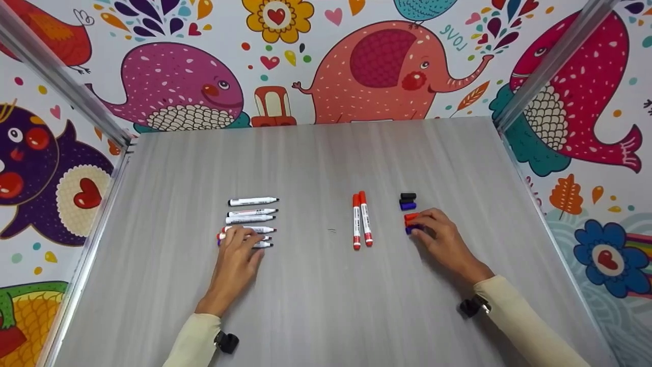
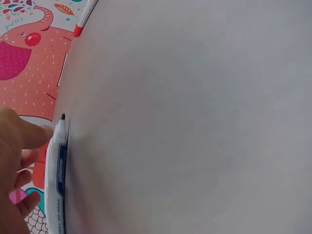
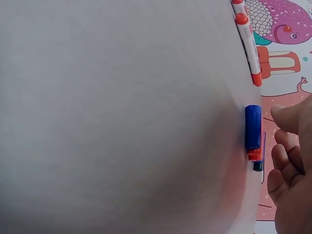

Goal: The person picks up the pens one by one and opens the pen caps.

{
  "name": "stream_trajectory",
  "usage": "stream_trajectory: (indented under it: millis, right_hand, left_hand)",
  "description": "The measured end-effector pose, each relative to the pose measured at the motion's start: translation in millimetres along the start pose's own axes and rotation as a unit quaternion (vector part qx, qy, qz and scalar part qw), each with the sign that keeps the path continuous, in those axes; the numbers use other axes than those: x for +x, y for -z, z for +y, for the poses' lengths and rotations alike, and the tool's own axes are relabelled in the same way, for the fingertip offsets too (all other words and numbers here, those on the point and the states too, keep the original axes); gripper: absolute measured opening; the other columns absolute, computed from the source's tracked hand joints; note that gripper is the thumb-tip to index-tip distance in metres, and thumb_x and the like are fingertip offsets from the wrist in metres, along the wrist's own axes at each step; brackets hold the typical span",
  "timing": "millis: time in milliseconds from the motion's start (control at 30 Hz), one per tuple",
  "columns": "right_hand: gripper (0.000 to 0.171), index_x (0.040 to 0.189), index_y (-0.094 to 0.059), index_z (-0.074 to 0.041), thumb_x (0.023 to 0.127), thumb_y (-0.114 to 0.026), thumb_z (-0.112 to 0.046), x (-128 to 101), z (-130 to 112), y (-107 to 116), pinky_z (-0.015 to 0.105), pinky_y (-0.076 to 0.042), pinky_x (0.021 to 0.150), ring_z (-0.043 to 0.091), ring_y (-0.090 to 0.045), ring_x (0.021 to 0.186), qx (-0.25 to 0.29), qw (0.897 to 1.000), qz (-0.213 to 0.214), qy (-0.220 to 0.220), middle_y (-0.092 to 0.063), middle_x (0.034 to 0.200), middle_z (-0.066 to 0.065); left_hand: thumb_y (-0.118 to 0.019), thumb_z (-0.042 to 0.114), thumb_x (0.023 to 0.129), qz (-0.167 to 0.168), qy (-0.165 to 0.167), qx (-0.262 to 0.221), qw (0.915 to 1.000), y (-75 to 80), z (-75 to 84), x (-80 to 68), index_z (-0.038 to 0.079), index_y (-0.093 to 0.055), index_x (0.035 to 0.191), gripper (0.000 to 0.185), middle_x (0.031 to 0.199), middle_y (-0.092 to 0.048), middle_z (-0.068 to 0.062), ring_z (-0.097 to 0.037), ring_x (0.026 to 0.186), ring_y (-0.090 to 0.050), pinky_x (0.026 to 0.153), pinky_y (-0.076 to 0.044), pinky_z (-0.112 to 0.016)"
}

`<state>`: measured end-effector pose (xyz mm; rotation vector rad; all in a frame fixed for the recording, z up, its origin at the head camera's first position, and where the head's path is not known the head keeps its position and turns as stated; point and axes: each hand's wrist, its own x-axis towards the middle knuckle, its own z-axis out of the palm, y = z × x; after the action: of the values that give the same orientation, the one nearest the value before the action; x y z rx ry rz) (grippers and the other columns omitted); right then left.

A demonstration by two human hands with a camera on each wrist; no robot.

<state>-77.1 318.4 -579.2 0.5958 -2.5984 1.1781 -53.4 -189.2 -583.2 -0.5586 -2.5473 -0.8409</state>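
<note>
At the left, several uncapped whiteboard markers [image 1: 253, 201] lie in a column, tips pointing right. My left hand [image 1: 237, 262] reaches over the lower ones, hiding parts of their barrels. The left wrist view shows a white marker [image 2: 57, 185] with a dark tip beside my loosely bent fingers. To the right lies a column of loose caps: black [image 1: 408, 195], blue [image 1: 408, 206], red [image 1: 411, 217] and another blue cap [image 3: 253, 126] nearest me. My right hand [image 1: 443, 243] is at the lower caps, thumb and fingers spread apart beside the blue one.
Two capped red markers [image 1: 356, 224] lie side by side between the hands, lengthwise to me. A small dark mark [image 1: 331, 230] shows on the grey wood-grain table [image 1: 316, 306]. Metal posts [image 1: 555, 66] and walls printed with cartoon animals stand around the table.
</note>
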Motion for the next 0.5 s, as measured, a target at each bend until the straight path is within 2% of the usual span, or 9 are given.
stream_trajectory:
  millis: [300, 500]
  right_hand:
    - [0.025, 0.111, -0.080, 0.006, 0.088, -0.084, 0.013, 8.0, -3.7, -5.0, 0.008, -0.042, 0.102, 0.032, -0.065, 0.109, 0.012, 0.998, 0.012, 0.056, -0.070, 0.114, 0.017]
    - [0.026, 0.112, -0.079, 0.006, 0.088, -0.084, 0.013, 10.8, -7.8, -8.4, 0.007, -0.040, 0.103, 0.032, -0.065, 0.109, 0.007, 0.998, 0.005, 0.058, -0.070, 0.115, 0.017]
  left_hand:
    - [-0.091, -0.004, 0.083, -0.008, -0.027, -0.013, 0.9995, -17.0, 22.1, 2.7, 0.001, -0.081, 0.113, 0.031, 0.115, -0.070, -0.012, -0.036, 0.118, -0.058, 0.101, -0.047, -0.053]
    - [-0.091, -0.001, 0.085, -0.019, -0.030, -0.025, 0.9991, -25.8, 34.0, 3.2, 0.002, -0.080, 0.114, 0.031, 0.116, -0.070, -0.010, -0.033, 0.119, -0.059, 0.102, -0.048, -0.051]
